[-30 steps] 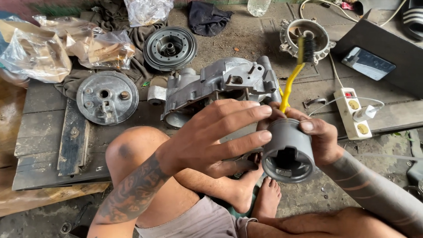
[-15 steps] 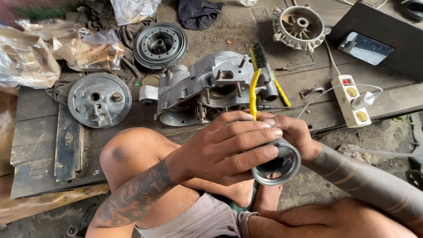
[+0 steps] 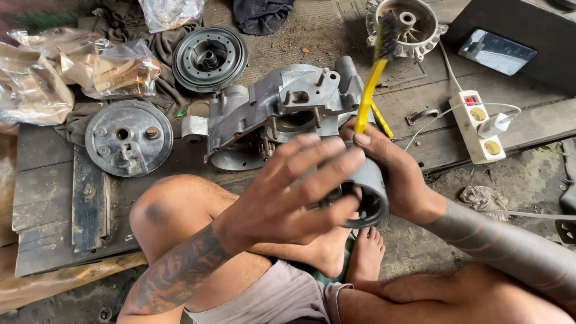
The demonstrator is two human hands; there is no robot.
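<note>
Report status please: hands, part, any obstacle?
Left hand and right hand grip grey cylinder. Right also holds yellow brush. Engine casing behind, apart.

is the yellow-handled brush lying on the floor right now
No, the yellow-handled brush is held up in the right hand, which also grips the grey metal cylinder.

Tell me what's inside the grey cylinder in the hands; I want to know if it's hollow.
The grey cylinder shows a dark open bore with a notched inner rim at its near end. Deeper inside is shadowed, and the left hand covers most of its body; the right hand grips behind.
</note>
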